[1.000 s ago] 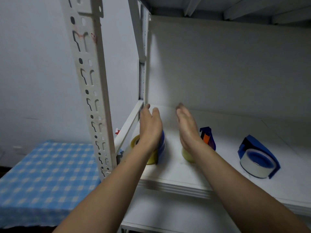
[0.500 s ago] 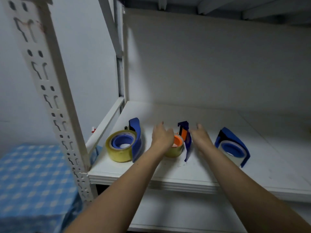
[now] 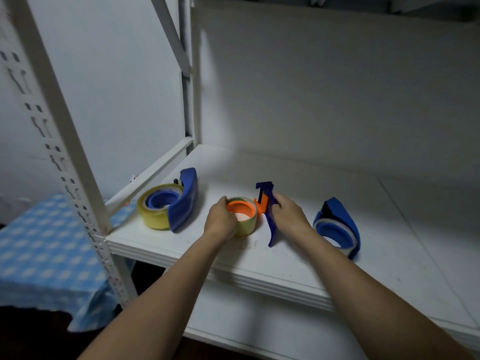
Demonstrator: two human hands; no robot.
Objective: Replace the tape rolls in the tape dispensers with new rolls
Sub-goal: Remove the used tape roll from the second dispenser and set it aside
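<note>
Left grip (image 3: 220, 221) clasps orange-cored roll (image 3: 244, 225), right grip (image 3: 289, 216) holds blue dispenser (image 3: 272, 233); a jerked pull may skid both off shelf (image 3: 181, 242).

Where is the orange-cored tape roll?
Head view: the roll sits mid-shelf, gripped by the left hand, beside the blue handle the right hand holds.

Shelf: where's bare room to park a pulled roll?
Bare: shelf strip along the back panel; right end past the right dispenser. Crowded: front row, with the left dispenser, left hand gripping the orange-core roll, right hand gripping the middle dispenser.
</note>
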